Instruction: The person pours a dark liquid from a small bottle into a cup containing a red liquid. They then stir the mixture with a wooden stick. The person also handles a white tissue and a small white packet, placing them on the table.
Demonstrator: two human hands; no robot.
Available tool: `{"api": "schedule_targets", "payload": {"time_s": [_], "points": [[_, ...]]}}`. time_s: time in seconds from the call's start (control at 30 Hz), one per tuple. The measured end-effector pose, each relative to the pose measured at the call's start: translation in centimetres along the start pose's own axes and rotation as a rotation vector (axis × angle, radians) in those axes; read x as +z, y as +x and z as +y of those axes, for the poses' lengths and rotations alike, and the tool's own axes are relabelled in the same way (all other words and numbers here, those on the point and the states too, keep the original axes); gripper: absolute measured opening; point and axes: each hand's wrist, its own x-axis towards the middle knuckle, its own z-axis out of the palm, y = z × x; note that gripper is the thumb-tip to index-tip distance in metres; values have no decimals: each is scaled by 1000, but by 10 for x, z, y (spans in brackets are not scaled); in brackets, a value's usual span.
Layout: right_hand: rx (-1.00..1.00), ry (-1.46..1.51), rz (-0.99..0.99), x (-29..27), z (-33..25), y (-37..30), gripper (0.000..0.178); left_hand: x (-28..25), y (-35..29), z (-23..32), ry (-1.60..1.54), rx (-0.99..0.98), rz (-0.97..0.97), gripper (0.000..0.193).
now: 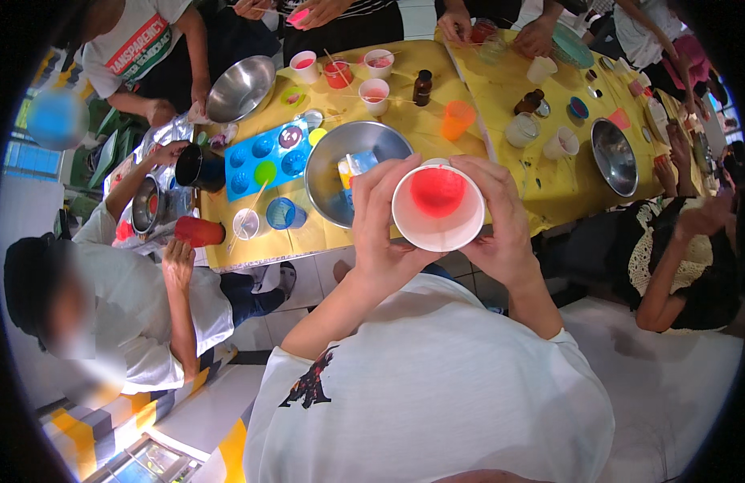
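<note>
Between my two hands is a white paper cup (438, 235), tilted so that its mouth faces me. Red liquid or a red coating shows on its inside. My left hand (382, 213) wraps the cup's left side, and my right hand (499, 221) wraps the right side. Just beyond my left hand stands a large steel bowl (328, 181) with a white, yellow and blue packet (354, 167) in it. My fingers hide part of the packet and of the bowl's rim.
A yellow-covered table (425, 64) holds a blue mold tray (237, 187), a blue cup (285, 214), an orange cup (458, 120), a brown bottle (422, 88) and several cups with pink or red contents. Another steel bowl (614, 157) stands right. People work around the table, one close at left (139, 298).
</note>
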Motion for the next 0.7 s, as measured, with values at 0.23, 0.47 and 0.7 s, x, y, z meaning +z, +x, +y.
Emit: {"api": "schedule_targets", "payload": {"time_s": [0.23, 0.47, 0.7], "points": [[-28, 0, -137, 19, -6, 19, 75, -21, -8, -13, -7, -19, 82, 83], [159, 18, -444, 40, -13, 37, 77, -73, -34, -22, 42, -159, 145, 78], [70, 100, -462, 105, -9, 78, 36, -145, -85, -29, 256, -355, 234, 76]]}}
